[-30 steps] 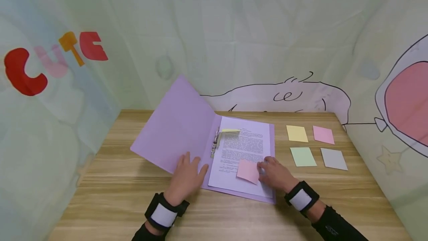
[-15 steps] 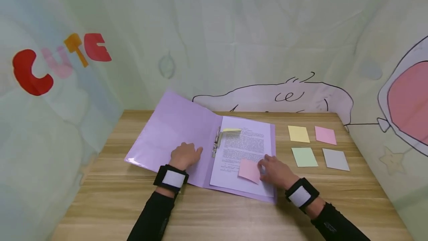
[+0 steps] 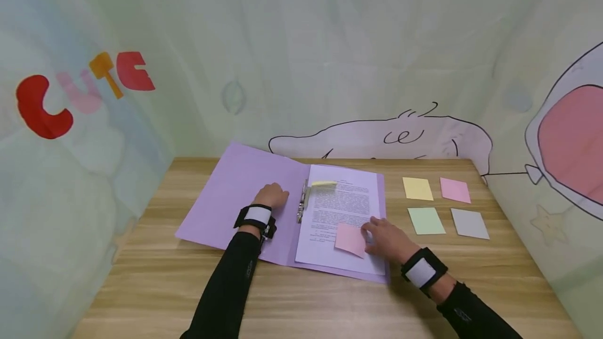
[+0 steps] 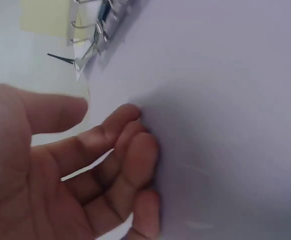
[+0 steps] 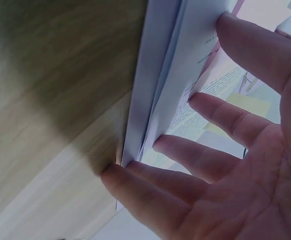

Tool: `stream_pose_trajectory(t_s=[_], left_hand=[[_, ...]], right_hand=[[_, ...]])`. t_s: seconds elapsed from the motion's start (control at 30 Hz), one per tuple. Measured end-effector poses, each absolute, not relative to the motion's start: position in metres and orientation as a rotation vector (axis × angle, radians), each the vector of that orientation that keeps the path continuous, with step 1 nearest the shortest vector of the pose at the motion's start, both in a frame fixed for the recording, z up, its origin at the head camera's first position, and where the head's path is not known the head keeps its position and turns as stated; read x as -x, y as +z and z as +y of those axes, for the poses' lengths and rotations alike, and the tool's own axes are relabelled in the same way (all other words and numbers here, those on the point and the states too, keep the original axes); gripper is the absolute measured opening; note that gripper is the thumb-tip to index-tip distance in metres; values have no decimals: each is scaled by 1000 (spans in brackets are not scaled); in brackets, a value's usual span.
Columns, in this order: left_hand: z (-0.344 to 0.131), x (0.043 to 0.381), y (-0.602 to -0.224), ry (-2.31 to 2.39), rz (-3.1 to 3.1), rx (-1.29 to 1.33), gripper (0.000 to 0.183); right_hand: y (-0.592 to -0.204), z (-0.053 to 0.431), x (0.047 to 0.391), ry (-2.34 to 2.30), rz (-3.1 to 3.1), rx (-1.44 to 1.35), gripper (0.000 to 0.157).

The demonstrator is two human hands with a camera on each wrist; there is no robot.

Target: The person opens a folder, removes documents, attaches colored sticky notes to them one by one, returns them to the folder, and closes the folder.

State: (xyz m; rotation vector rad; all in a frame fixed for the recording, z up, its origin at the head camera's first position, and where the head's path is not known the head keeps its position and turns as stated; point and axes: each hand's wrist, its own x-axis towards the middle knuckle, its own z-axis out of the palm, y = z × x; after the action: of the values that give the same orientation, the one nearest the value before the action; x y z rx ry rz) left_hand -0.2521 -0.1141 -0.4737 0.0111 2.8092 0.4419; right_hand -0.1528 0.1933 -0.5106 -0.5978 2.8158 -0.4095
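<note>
A purple ring folder (image 3: 216, 208) lies spread on the table, its cover to the left and near flat. My left hand (image 3: 270, 196) rests on that cover close to the spine; in the left wrist view its bent fingertips touch the purple surface. Metal rings (image 3: 301, 205) hold printed sheets (image 3: 346, 205) on the right side. A pink sticky note (image 3: 350, 239) is on the top sheet's lower part. Beside it my right hand (image 3: 388, 239) touches the sheets with spread fingers; the right wrist view shows fingertips (image 5: 163, 143) along the folder's right edge.
To the right lie a yellow note (image 3: 417, 189), a pink note (image 3: 455, 190), a green note (image 3: 426, 221) and a pale grey note (image 3: 470, 223). A yellow strip (image 3: 324, 183) shows near the rings. A printed curtain (image 3: 301, 56) hangs behind the wooden table (image 3: 155, 276).
The folder's cover has come down from a raised tilt to nearly flat on the left. My left hand has moved up and inward over it. My right hand has stayed in place.
</note>
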Motion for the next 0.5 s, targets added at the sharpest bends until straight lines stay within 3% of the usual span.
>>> stream_pose_trajectory(t_s=[0.2, 0.5], left_hand=[[-99, 272, -482, 664, 2815, -114, 27], [-79, 290, -498, 960, 2759, -138, 29]], right_hand=[[-510, 194, 153, -457, 2776, 555, 52], [-509, 196, 151, -471, 2792, 592, 50]])
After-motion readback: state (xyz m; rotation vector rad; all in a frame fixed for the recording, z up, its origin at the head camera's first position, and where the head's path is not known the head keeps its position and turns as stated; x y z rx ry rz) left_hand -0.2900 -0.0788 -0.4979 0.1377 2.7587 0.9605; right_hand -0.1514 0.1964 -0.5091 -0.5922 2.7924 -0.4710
